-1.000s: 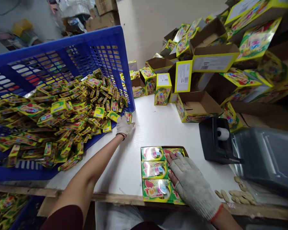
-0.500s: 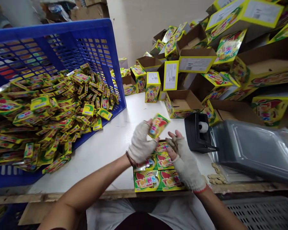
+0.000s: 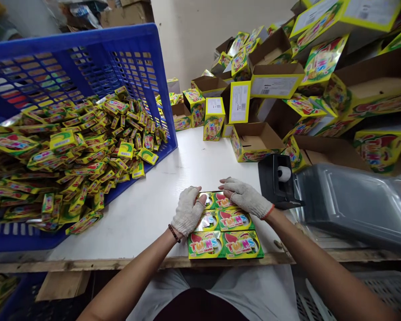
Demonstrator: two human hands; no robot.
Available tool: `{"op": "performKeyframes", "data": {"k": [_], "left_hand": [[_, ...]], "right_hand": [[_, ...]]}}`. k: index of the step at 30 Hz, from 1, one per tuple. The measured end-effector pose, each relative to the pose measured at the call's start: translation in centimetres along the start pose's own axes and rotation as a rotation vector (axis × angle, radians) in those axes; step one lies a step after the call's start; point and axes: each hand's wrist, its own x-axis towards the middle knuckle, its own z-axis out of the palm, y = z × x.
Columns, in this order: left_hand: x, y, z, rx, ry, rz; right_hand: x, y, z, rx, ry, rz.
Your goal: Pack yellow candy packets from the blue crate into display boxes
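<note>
Both my hands wear white knit gloves. My left hand [image 3: 188, 210] lies flat, fingers out, on the far left part of a low box of candy packs [image 3: 225, 232] at the table's front edge. My right hand [image 3: 245, 196] rests flat on the box's far right packs, fingers pointing left. The packs are yellow-green with red "TWINS" lettering, set in two columns. The front row of packs is uncovered. A tilted blue crate [image 3: 87, 76] on the left spills over with several loose packs [image 3: 87, 151] of the same kind.
A black tape dispenser [image 3: 276, 183] stands right of my hands, beside a grey plastic-wrapped tray [image 3: 354, 205]. Several open yellow cartons [image 3: 254, 142] are heaped at the back and right. White table top [image 3: 160, 196] lies between crate and box.
My left hand took a pack from the crate, brought it over the box, and now both hands press flat on the far packs in the box.
</note>
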Motion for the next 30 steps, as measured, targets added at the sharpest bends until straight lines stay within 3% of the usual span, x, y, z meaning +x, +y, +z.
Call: {"op": "performKeyframes", "data": {"k": [3,5,9,14,18,22,30], "left_hand": [[0.3,0.4,0.3,-0.001,-0.011,-0.03],[0.4,0.6,0.1,0.054,-0.045,0.038],[0.7,1.6,-0.7,0.314,-0.219,0.235],[-0.2,3.6,-0.8,0.612,-0.318,0.239],[-3.1,4.9,-0.8,0.614,-0.359,0.327],[-5.4,5.1,-0.8,0.62,-0.392,0.356],[-5.3,4.8,0.1,0.651,-0.43,0.383]], "right_hand": [[-0.2,-0.1,1.3,-0.005,-0.009,0.008],[-0.7,-0.2,1.6,-0.048,-0.012,0.007],[-0.9,-0.7,2.1,-0.358,-0.043,0.035],[-0.8,-1.3,2.0,-0.567,-0.034,0.027],[-4.5,-2.5,2.1,-0.58,0.046,-0.083],[-8.6,-3.8,3.3,-0.63,0.001,-0.134],[-8.7,-3.9,5.0,-0.68,-0.019,-0.039]]}}
